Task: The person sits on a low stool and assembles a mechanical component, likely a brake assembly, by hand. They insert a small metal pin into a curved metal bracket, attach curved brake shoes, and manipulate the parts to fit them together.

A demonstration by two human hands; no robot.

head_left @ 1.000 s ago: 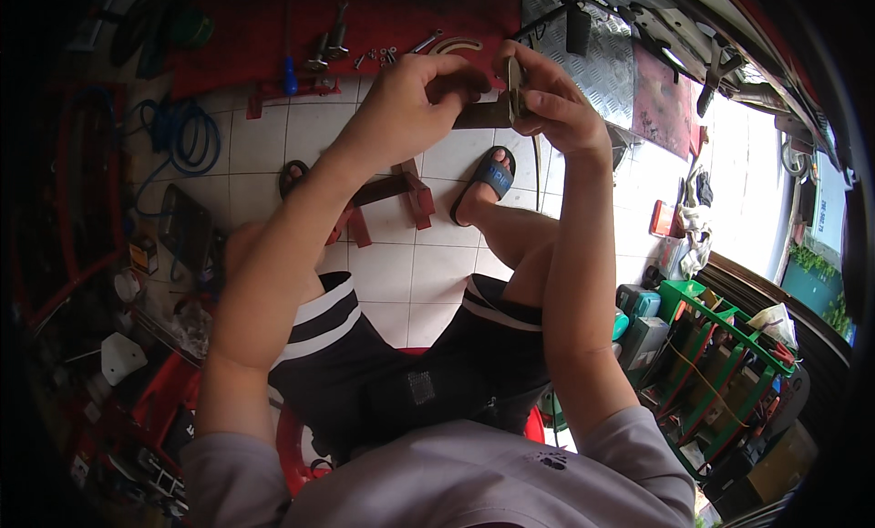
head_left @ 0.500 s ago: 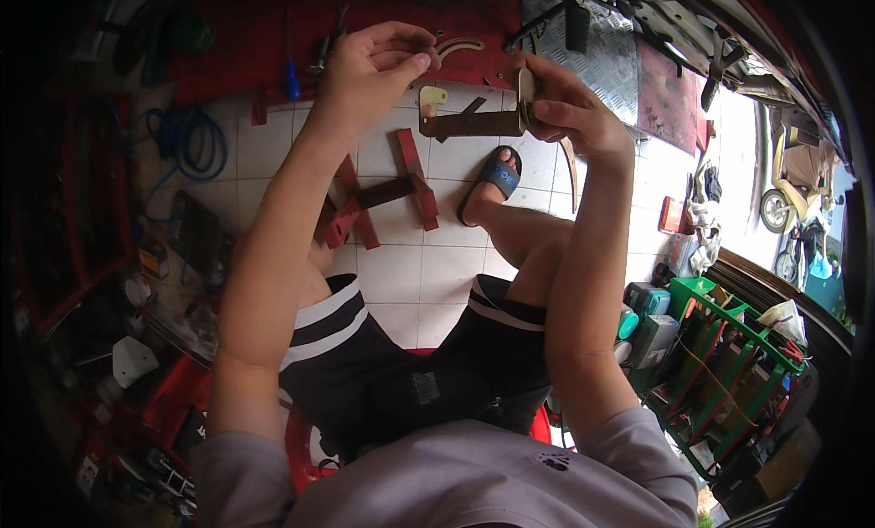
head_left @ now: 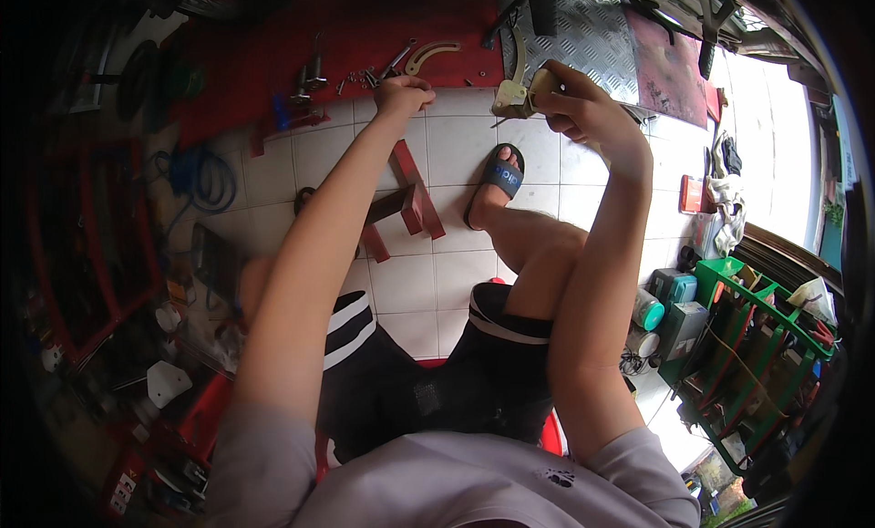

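Note:
My right hand (head_left: 574, 107) grips a yellowish metal bracket (head_left: 513, 96), its holed end plate facing left. A long curved metal strip (head_left: 520, 56) extends beyond the plate; whether the two are joined I cannot tell. At the near edge of the red bench top (head_left: 365, 22), my left hand (head_left: 406, 96) has its fingers drawn together. Anything between them is hidden. Just beyond it lies a curved slotted metal plate (head_left: 434, 54), beside a wrench (head_left: 398, 57) and several small bolts and nuts (head_left: 357, 79).
Silver tread plate (head_left: 583, 49) covers part of the bench on the right. A red metal stand (head_left: 410, 200) is on the tiled floor near my sandalled foot (head_left: 499, 177). A blue hose (head_left: 205, 181) is coiled at left; a green tool rack (head_left: 756, 346) stands at right.
The curved slotted plate has left my left hand and lies on the red bench. My right hand has turned the bracket, and its long bar no longer shows side-on. The view has shifted.

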